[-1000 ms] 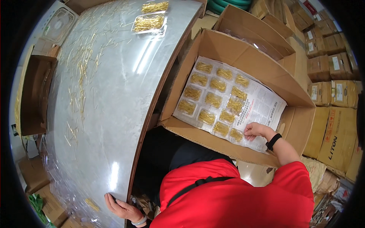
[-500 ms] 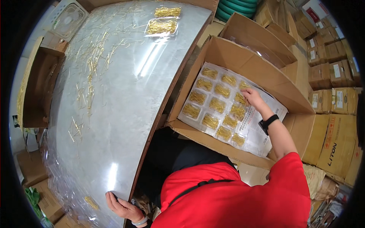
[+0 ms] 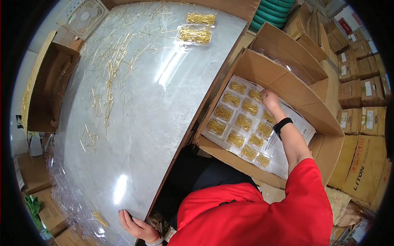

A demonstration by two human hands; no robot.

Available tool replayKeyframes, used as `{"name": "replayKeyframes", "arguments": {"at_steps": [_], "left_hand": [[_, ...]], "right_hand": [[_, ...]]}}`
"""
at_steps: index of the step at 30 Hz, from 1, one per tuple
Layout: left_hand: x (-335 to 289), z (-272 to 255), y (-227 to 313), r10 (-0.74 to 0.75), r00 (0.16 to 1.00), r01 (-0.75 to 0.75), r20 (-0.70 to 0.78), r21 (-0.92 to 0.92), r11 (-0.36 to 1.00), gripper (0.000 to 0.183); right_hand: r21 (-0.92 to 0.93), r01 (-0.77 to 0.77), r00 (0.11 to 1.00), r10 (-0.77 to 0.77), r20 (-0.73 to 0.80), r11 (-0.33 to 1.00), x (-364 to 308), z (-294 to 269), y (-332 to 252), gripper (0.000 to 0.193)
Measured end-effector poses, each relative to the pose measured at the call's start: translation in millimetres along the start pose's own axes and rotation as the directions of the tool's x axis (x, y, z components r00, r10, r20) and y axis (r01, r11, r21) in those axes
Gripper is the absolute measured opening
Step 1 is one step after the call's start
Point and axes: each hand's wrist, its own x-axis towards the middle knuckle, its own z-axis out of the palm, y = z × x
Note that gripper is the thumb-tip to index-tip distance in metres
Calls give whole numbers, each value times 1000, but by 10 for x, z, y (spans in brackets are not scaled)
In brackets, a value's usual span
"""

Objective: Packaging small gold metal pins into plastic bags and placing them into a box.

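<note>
My right hand (image 3: 270,101), with a dark band on its wrist, reaches into an open cardboard box (image 3: 283,74). Its fingers curl together at the far end of rows of clear plastic packs of gold wire hooks (image 3: 243,122). The hand mostly hides the pack beneath it. The packs lie side by side on a printed sheet of paper (image 3: 305,128). At the near edge of the grey table (image 3: 143,135), my left hand (image 3: 138,226) rests with its fingers stretched over the surface, holding nothing visible.
Loose gold hooks (image 3: 110,86) are strewn along the table's left and far parts. Two packs of hooks (image 3: 195,34) sit at its far right. Clear empty trays (image 3: 69,197) pile up at the near left. A fan (image 3: 85,17) stands far left, stacked cartons (image 3: 363,90) at right.
My right hand has moved toward the far end of the packs in the box. The whole view has shifted slightly; my left hand remains at the table edge.
</note>
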Motion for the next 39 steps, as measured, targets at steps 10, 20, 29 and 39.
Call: {"name": "replayKeyframes", "arguments": {"at_steps": [10, 20, 29, 39], "left_hand": [[24, -16, 3, -2, 1000, 2, 11, 2, 1000, 40], [-18, 8, 0, -49, 999, 49, 8, -11, 999, 41], [26, -19, 55, -46, 999, 46, 4, 34, 998, 41], [44, -11, 35, -34, 999, 33, 8, 29, 999, 41]], "right_hand": [[-159, 110, 994, -110, 7, 981, 19, -37, -240, 30], [-114, 41, 992, -54, -110, 993, -166, -239, 181, 25], [-198, 113, 989, -130, -72, 974, -246, -216, 271, 20], [-188, 99, 987, -120, -106, 977, -175, -54, 222, 15]]}}
